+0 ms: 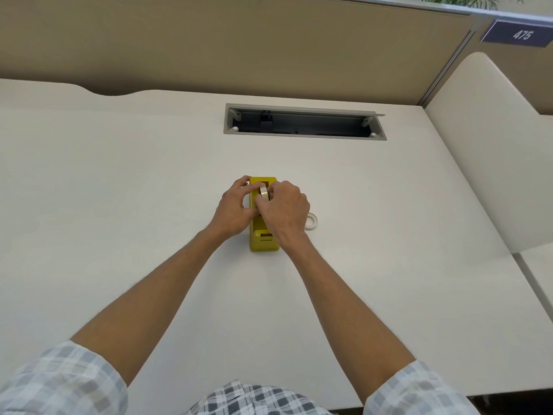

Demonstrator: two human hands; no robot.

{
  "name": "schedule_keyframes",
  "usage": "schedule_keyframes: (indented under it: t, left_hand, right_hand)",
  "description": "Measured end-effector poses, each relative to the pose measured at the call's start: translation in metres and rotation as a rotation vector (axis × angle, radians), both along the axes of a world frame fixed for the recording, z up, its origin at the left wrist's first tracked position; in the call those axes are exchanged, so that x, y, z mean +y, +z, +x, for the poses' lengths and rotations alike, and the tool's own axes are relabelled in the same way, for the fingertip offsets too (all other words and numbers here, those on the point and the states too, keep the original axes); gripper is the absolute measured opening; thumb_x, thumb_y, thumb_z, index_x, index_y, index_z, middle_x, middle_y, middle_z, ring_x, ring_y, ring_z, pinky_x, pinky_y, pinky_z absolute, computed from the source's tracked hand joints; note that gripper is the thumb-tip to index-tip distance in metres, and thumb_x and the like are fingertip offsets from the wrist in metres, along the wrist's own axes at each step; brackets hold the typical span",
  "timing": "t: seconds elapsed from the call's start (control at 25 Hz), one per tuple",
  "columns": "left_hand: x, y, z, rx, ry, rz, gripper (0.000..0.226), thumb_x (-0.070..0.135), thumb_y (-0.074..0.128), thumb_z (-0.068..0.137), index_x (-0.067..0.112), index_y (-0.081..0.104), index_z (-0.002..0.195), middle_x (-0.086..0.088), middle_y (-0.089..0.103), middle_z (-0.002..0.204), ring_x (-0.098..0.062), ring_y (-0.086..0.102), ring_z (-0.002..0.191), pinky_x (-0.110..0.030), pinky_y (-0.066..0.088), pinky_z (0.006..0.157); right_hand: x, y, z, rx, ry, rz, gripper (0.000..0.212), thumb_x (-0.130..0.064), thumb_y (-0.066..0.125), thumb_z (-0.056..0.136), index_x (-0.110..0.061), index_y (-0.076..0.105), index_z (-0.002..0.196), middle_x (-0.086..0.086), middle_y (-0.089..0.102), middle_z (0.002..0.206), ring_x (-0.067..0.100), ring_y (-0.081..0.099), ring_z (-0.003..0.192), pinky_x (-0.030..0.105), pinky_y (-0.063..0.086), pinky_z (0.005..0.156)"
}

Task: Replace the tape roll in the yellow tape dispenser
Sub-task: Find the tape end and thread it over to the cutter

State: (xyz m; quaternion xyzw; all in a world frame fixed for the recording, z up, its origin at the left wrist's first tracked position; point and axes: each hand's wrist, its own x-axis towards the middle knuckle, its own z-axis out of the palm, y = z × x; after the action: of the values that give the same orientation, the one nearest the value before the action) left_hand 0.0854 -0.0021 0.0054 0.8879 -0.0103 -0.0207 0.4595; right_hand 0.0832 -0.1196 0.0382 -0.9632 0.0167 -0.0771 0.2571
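Over yellow tape dispenser (263, 235): right hand (284, 211) pinches tape roll (263, 193); left hand (236, 208) apparently gripping dispenser side.

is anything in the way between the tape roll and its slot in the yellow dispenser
Nothing visible. The tape roll stands upright in the yellow dispenser cradle, with left hand and right hand fingers around it.

Yellow dispenser (263, 241), checked sleeves (59, 381)

A purple sign (518, 34) on the partition's top edge reads "475".
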Motion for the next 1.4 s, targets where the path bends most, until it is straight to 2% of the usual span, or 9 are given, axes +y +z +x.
schedule_keyframes:
  t: [0.12, 0.28, 0.4, 0.48, 0.6, 0.68, 0.92, 1.12, 1.4]
  left_hand:
    - [0.001, 0.001, -0.001, -0.002, -0.035, -0.006, 0.049, 0.014, 0.067, 0.083, 0.022, 0.057, 0.131, -0.001, 0.039, 0.148, -0.023, 0.041, 0.132, -0.043, 0.043, 0.106]
    - [0.002, 0.005, -0.005, -0.026, -0.055, -0.014, 0.048, 0.011, 0.068, 0.080, 0.023, 0.059, 0.126, 0.000, 0.040, 0.146, -0.020, 0.043, 0.130, -0.027, 0.040, 0.097]
    - [0.002, 0.009, -0.005, 0.013, -0.066, 0.015, 0.051, 0.016, 0.070, 0.079, 0.024, 0.057, 0.128, -0.001, 0.031, 0.154, -0.024, 0.033, 0.139, -0.038, 0.036, 0.109]
    - [0.001, 0.012, -0.007, 0.040, -0.075, 0.052, 0.059, 0.023, 0.072, 0.080, 0.025, 0.052, 0.135, -0.001, 0.023, 0.158, -0.024, 0.024, 0.145, -0.047, 0.029, 0.115]
    - [-0.001, 0.014, -0.012, 0.037, -0.080, 0.060, 0.073, 0.031, 0.074, 0.079, 0.026, 0.040, 0.144, 0.001, 0.019, 0.160, -0.022, 0.018, 0.147, -0.046, 0.026, 0.117]
    - [-0.001, 0.015, -0.015, 0.005, -0.066, 0.041, 0.075, 0.030, 0.074, 0.079, 0.025, 0.038, 0.145, 0.001, 0.021, 0.159, -0.021, 0.020, 0.147, -0.045, 0.027, 0.116]
    - [-0.001, 0.012, -0.017, -0.060, -0.037, 0.034, 0.052, 0.018, 0.066, 0.084, 0.021, 0.053, 0.134, 0.000, 0.029, 0.156, -0.022, 0.024, 0.145, -0.049, 0.031, 0.115]
    - [-0.002, 0.011, -0.016, -0.053, -0.035, 0.058, 0.049, 0.025, 0.064, 0.088, 0.023, 0.053, 0.136, 0.001, 0.027, 0.157, -0.022, 0.022, 0.145, -0.051, 0.031, 0.114]
    - [-0.002, 0.011, -0.014, -0.050, -0.039, 0.098, 0.049, 0.036, 0.061, 0.090, 0.024, 0.052, 0.137, 0.001, 0.027, 0.157, -0.022, 0.022, 0.145, -0.046, 0.029, 0.116]
  right_hand:
    - [-0.002, -0.003, 0.000, -0.007, 0.010, -0.004, 0.025, -0.036, 0.061, 0.083, -0.012, 0.068, 0.085, 0.005, 0.067, 0.081, 0.026, 0.062, 0.071, 0.033, 0.047, 0.062]
    - [-0.006, -0.008, -0.003, 0.002, 0.035, 0.028, 0.028, -0.041, 0.062, 0.082, -0.013, 0.066, 0.081, 0.002, 0.067, 0.078, 0.023, 0.063, 0.070, 0.033, 0.049, 0.063]
    - [-0.012, -0.009, -0.006, -0.055, 0.076, 0.113, 0.027, -0.042, 0.063, 0.080, -0.016, 0.067, 0.089, -0.001, 0.064, 0.078, 0.022, 0.060, 0.067, 0.030, 0.041, 0.061]
    - [-0.019, -0.009, -0.010, -0.107, 0.144, 0.130, 0.028, -0.037, 0.063, 0.083, -0.018, 0.066, 0.103, -0.001, 0.065, 0.088, 0.021, 0.062, 0.071, 0.032, 0.048, 0.062]
    - [-0.030, -0.013, -0.015, -0.172, 0.235, 0.095, 0.029, -0.029, 0.061, 0.088, -0.019, 0.065, 0.116, -0.002, 0.064, 0.107, 0.019, 0.065, 0.081, 0.034, 0.053, 0.063]
    - [-0.035, -0.016, -0.017, -0.209, 0.263, 0.071, 0.027, -0.029, 0.061, 0.090, -0.019, 0.066, 0.115, -0.003, 0.064, 0.110, 0.018, 0.065, 0.080, 0.030, 0.051, 0.060]
    - [-0.039, -0.021, -0.018, -0.261, 0.289, 0.044, 0.020, -0.032, 0.062, 0.093, -0.020, 0.072, 0.105, -0.005, 0.068, 0.101, 0.014, 0.064, 0.074, 0.025, 0.046, 0.054]
    - [-0.039, -0.019, -0.013, -0.256, 0.285, 0.036, 0.018, -0.032, 0.064, 0.091, -0.020, 0.073, 0.102, -0.005, 0.070, 0.099, 0.015, 0.064, 0.073, 0.028, 0.049, 0.054]
    - [-0.036, -0.013, -0.011, -0.270, 0.282, 0.021, 0.017, -0.031, 0.064, 0.091, -0.018, 0.075, 0.097, -0.004, 0.072, 0.096, 0.016, 0.066, 0.075, 0.023, 0.041, 0.055]
